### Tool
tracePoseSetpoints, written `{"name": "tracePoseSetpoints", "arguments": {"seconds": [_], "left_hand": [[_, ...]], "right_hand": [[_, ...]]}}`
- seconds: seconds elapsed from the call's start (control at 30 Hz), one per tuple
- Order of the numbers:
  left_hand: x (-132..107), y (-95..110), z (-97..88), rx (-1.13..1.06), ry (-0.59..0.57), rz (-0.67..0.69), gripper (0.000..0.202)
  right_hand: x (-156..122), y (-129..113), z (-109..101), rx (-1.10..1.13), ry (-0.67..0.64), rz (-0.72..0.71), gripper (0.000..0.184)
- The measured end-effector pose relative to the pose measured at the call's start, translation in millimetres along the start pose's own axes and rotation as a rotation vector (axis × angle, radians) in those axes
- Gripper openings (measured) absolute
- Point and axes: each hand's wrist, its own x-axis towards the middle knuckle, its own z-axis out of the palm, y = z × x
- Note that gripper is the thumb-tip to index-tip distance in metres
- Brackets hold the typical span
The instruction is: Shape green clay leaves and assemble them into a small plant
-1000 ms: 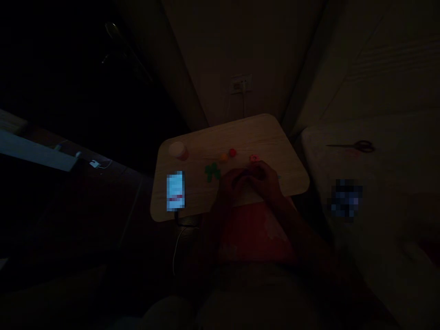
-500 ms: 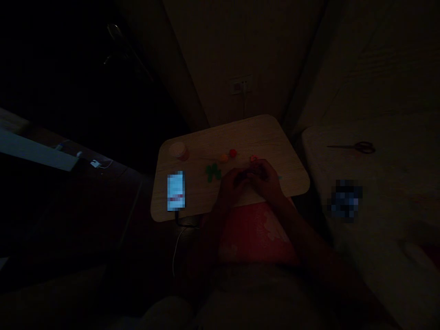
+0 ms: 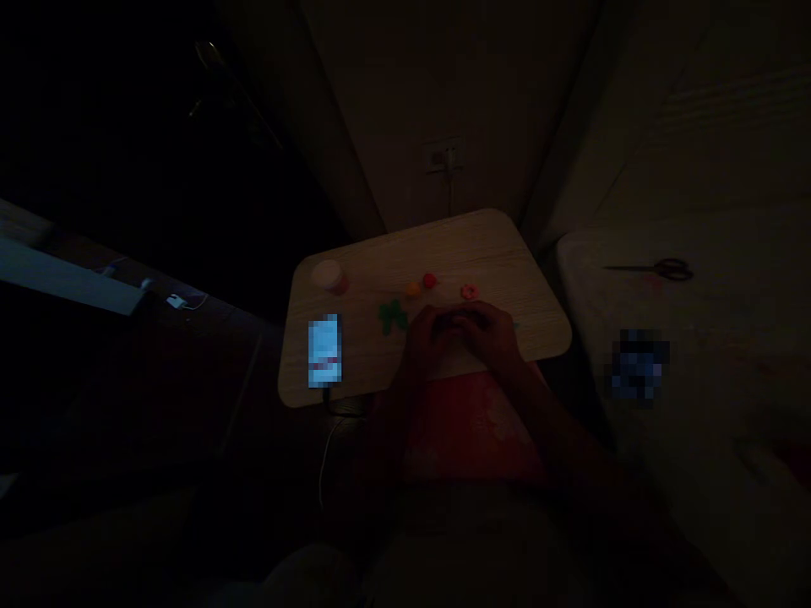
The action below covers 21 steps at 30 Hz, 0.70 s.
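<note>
In the dim head view, my left hand [image 3: 424,336] and my right hand [image 3: 493,334] are close together over the front of a small wooden table [image 3: 367,262]. Both are curled with their fingertips meeting. Whatever lies between the fingers is too dark to make out. Just beyond my right hand is a small orange-red ring-shaped piece [image 3: 469,291]. A red ball-like piece [image 3: 429,280] and an orange round piece [image 3: 413,290] lie beyond my left hand. Left of that hand sits a green, leaf-like cluster [image 3: 393,316].
A lidded round tub [image 3: 330,277] stands at the table's back left. A lit phone [image 3: 324,350], blurred out, lies at the left with a cable [image 3: 342,414] at its lower end. On the pale surface to the right are scissors [image 3: 665,268] and a blurred-out dark object [image 3: 639,367].
My right hand has shifted slightly toward me, so the orange-red ring-shaped piece shows more fully. The fingers of both hands have moved a little; the other things stay put.
</note>
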Motion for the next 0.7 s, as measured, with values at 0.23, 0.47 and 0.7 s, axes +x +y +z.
{"name": "tracePoseSetpoints", "arguments": {"seconds": [0.23, 0.47, 0.7], "left_hand": [[0.1, 0.9, -2.8, -0.021, 0.018, 0.016, 0.02], [-0.3, 3.7, -3.8, -0.107, 0.038, -0.037, 0.018], [0.1, -4.5, 0.8, -0.255, 0.247, -0.255, 0.03]], "right_hand": [[-0.3, -0.5, 0.0, -0.009, 0.025, 0.035, 0.021], [-0.4, -2.0, -1.0, -0.027, -0.02, 0.086, 0.022], [2.1, -1.4, -0.6, 0.101, 0.022, 0.081, 0.02]]}}
